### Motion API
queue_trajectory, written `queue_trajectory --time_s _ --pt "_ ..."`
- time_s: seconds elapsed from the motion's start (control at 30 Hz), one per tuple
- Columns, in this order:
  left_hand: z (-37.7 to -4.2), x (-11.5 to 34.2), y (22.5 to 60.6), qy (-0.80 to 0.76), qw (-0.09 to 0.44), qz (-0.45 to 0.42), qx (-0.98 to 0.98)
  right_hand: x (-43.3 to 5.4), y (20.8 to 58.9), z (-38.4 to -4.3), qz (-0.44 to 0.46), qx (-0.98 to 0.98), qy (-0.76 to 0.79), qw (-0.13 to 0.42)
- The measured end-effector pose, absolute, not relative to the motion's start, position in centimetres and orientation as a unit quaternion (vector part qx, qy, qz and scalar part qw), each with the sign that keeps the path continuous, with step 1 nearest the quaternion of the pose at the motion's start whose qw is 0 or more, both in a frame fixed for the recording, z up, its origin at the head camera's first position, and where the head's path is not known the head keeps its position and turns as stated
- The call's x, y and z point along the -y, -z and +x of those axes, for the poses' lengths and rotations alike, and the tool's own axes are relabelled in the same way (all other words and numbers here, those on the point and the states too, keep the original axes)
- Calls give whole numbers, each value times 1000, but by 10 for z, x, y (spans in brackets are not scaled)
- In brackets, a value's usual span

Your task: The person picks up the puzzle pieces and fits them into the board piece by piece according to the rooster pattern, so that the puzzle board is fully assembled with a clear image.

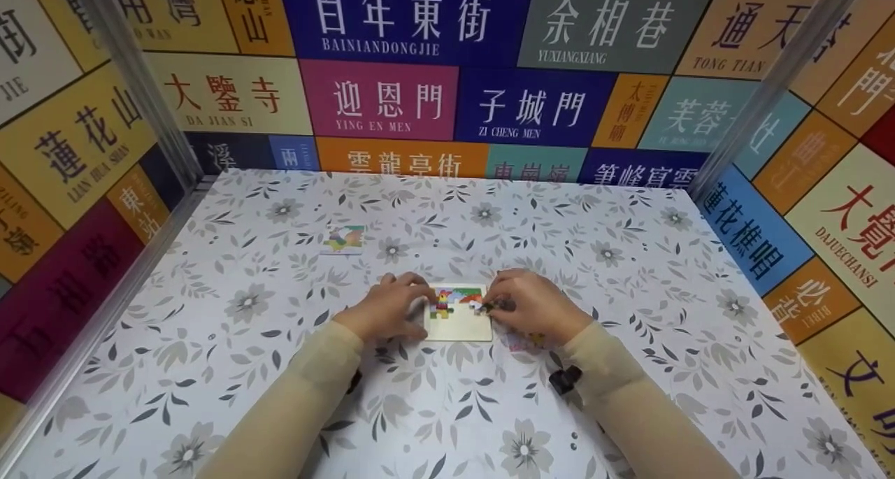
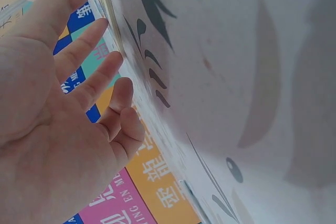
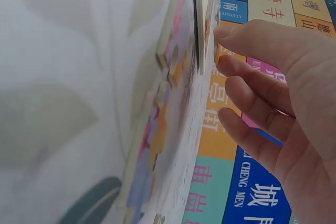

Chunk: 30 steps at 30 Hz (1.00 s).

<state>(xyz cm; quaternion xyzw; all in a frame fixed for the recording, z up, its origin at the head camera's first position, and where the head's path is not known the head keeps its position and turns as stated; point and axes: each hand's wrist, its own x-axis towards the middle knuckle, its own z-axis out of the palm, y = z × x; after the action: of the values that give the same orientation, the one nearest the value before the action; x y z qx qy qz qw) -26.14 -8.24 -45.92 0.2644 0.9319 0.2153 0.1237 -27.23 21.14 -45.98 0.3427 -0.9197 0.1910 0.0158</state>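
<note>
A small puzzle board (image 1: 458, 332) lies on the table between the hands, colourful pieces filling its upper part and left side while pale backing shows below. My left hand (image 1: 391, 308) rests at the board's left edge, thumb near the lower corner. In the left wrist view its fingers (image 2: 97, 85) are fairly straight, with tips along the board's edge. Over the board's right side, my right hand (image 1: 535, 304) pinches a puzzle piece (image 3: 216, 43) between thumb and index finger; the picture on it is hidden. Loose puzzle pieces (image 1: 521, 342) lie under and beside the right hand.
A second small picture puzzle (image 1: 342, 240) lies farther back on the left. A floral cloth (image 1: 433, 409) covers the table. Panels with printed place names (image 1: 381, 101) stand behind and at both sides, with clear corner posts (image 1: 759, 80).
</note>
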Motion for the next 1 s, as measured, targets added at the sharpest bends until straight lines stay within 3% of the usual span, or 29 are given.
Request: queue_trajectory --time_s 1.0 --pt "-261 81 458 -207 134 255 -935 -240 462 -273 278 941 -194 10"
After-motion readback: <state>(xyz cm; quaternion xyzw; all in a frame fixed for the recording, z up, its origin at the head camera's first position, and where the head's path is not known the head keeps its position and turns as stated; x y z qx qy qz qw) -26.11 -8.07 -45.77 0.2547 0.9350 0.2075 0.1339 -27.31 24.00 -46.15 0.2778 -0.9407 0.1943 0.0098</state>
